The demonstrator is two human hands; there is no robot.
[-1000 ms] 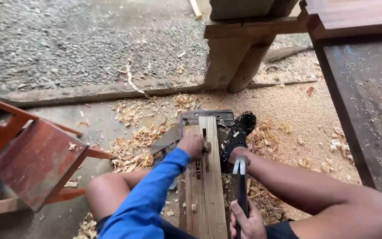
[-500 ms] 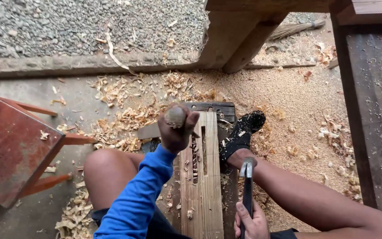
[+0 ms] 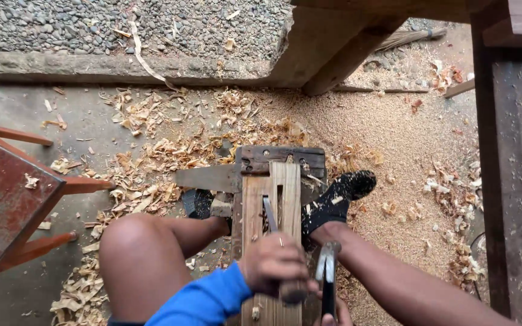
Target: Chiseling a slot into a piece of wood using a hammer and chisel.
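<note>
Your left hand (image 3: 275, 261) has come back from the far end of the plank (image 3: 271, 235) to its near end, fingers now wrapped tight round a chisel (image 3: 272, 220) whose blade lies on the plank's middle. The plank itself hasn't shifted, its far end on the dark block (image 3: 282, 160). At the plank's right edge your right hand (image 3: 332, 314) keeps its closed grip on the hammer (image 3: 327, 271), head up, so tool and striker are now together.

I see pale wooden workpiece (image 3: 271, 223) lying flat lengthwise, slotted | chisel (image 3: 270, 214), seemingly metal-bladed, tilted in slot | hammer (image 3: 327, 271) upright just beside.
</note>
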